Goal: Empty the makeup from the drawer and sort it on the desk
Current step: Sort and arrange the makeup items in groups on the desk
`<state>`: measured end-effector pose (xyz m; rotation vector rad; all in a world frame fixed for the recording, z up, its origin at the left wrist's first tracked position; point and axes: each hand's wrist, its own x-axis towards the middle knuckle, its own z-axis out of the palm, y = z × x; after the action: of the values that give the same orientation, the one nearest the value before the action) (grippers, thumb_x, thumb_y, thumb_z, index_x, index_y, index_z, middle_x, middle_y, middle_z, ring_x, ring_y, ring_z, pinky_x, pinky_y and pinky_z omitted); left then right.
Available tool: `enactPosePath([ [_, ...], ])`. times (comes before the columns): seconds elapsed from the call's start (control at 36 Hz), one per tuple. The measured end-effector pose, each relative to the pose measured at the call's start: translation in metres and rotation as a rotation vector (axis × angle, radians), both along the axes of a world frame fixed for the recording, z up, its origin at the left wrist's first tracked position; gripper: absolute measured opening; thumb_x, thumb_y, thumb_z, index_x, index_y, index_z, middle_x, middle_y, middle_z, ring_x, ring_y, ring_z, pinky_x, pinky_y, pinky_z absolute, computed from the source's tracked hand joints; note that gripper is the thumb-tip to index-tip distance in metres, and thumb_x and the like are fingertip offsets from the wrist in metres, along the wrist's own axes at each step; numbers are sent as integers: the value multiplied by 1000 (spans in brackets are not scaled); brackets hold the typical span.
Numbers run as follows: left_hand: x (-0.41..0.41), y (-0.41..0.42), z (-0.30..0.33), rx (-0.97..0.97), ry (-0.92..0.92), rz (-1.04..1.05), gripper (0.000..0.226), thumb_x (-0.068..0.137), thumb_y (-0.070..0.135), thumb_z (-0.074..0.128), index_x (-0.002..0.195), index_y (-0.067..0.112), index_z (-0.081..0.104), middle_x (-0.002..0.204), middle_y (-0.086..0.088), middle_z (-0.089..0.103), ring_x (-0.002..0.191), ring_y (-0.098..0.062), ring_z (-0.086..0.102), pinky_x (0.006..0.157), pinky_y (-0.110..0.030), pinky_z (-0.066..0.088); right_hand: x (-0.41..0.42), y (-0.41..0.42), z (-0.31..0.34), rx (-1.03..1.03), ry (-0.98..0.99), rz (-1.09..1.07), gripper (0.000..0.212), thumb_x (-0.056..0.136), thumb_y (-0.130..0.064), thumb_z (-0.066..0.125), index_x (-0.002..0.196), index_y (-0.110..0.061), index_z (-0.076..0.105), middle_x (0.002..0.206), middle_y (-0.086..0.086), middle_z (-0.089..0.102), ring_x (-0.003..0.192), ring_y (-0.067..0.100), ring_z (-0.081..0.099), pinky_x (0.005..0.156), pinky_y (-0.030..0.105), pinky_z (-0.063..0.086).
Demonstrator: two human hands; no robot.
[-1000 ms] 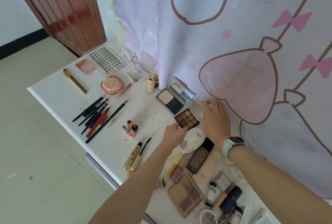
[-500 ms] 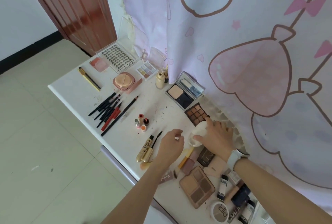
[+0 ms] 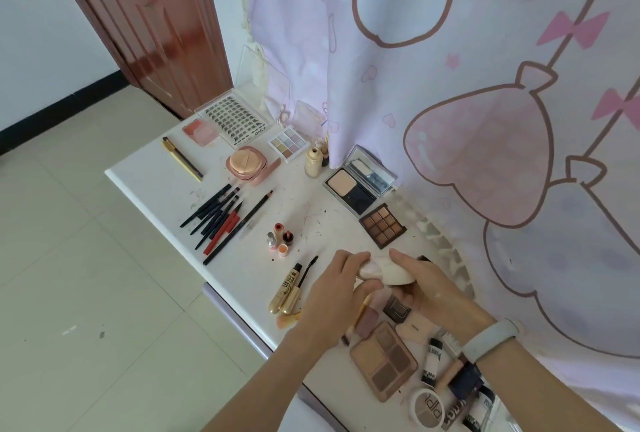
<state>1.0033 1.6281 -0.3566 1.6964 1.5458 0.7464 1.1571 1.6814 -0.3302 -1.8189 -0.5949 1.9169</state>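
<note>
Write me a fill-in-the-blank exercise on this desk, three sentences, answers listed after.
1. Both hands, the left hand and right hand, hold one cream-white ____.
2. The brown eyeshadow palette has ____ pans of colour.
3. The gold mascara tube lies with its wand pulled ____.

Answers: case; nine; out

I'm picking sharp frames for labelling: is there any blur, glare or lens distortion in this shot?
Head view: even daylight with soft shadows; both hands, left and right, slightly motion-blurred around the white case; glossy sheen on the door; wide-angle bending of the desk edge and floor lines.
</note>
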Motion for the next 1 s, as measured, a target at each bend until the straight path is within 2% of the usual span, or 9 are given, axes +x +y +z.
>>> enactPosePath([
  [0.08,-3,-3,-2,70,92,-6,87,77,78,7,126,20,49,107,5,47,79,-5,45,66,-19,40,-1,-6,-1,3,-21,28,37,89,-35,59,97,1,61,56,5,53,42,11,44,35,17,34],
  [0.25,-7,-7,8,198,115,84,68,87,69,22,117,16,55,94,8,47,65,-3,43,54,-8,30,-8,-11,11,130,21,66,36,92,-34,54,96,1,58,45,1,45,33,8,37,29,17,26],
  [0.42,-11,-1,33,-136,-306,461,26,97,37,40,84,19,55,69,4,57,54,-3,49,53,-18,39,-28,-17,27,408,-38,125,18,87,-19,60,103,-21,50,94,4,60,74,15,58,54,23,47],
  [0.53,-32,11,43,-420,-730,560,24,99,32,37,114,21,51,47,0,51,36,-9,41,37,-20,32,-36,-15,36,529,-93,273,30,84,-8,63,101,-25,46,105,0,58,93,20,59,59,23,50],
  [0.64,-56,12,48,-428,-560,285,43,96,51,28,125,26,49,64,1,63,46,-12,51,47,-22,44,-41,-12,37,468,-29,159,24,84,-7,62,98,-18,47,102,4,60,91,24,59,58,26,49],
  [0.72,-68,9,48,-296,-429,121,58,88,45,56,140,37,31,116,17,47,85,-4,59,72,-23,53,-47,-9,38,422,46,83,18,86,-5,58,97,-15,48,98,5,57,86,21,59,58,27,48],
  [0.78,-72,6,46,-207,-400,46,67,83,30,69,138,38,32,126,21,38,105,-1,50,81,-23,52,-52,-8,38,397,86,57,16,86,-5,57,97,-14,48,97,6,56,82,20,57,54,25,49],
  [0.89,-83,7,45,-176,-410,151,30,85,25,66,107,44,54,101,9,64,86,-5,61,79,-28,53,-58,-9,37,389,97,140,22,84,-6,59,101,-15,48,101,5,58,87,21,61,55,22,54],
  [1.0,-92,10,42,-239,-412,183,19,88,35,61,105,28,62,80,2,64,64,-11,57,62,-26,48,-55,-9,38,470,-24,422,43,83,-6,64,117,-24,44,107,2,59,96,21,62,73,28,56],
])
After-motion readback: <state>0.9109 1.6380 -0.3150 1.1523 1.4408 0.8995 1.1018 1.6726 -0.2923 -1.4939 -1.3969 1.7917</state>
